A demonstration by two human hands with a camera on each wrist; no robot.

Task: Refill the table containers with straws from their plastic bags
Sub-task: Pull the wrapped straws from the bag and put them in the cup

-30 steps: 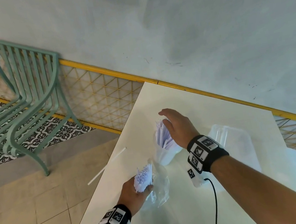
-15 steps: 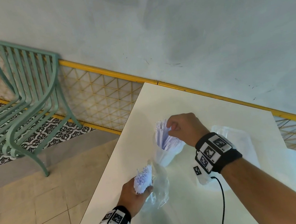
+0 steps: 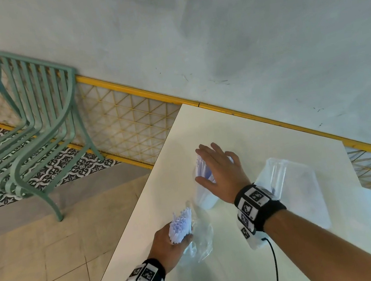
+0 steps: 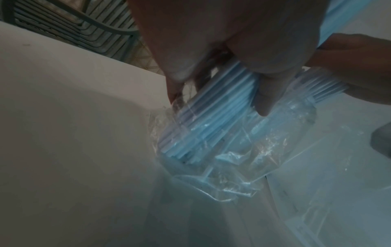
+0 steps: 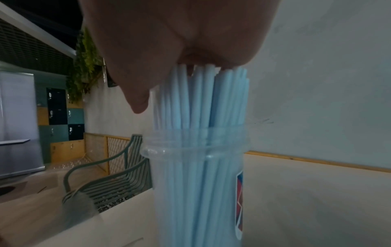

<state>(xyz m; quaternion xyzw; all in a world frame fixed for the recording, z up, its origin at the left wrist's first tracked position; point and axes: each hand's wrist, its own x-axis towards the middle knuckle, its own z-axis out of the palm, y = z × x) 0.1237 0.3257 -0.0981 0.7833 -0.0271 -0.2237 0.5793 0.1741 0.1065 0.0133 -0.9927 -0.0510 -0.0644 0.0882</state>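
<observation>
- Right hand: fingers straight, palm flat on the tips of the straws standing upright in the clear cup, mid tabletop.
- Left hand: grips a straw bundle, long axis upright, lower ends in its plastic bag, near the tabletop's left edge.
- Relation: cup lies just beyond and right of the bundle; left hand nearer it.
</observation>
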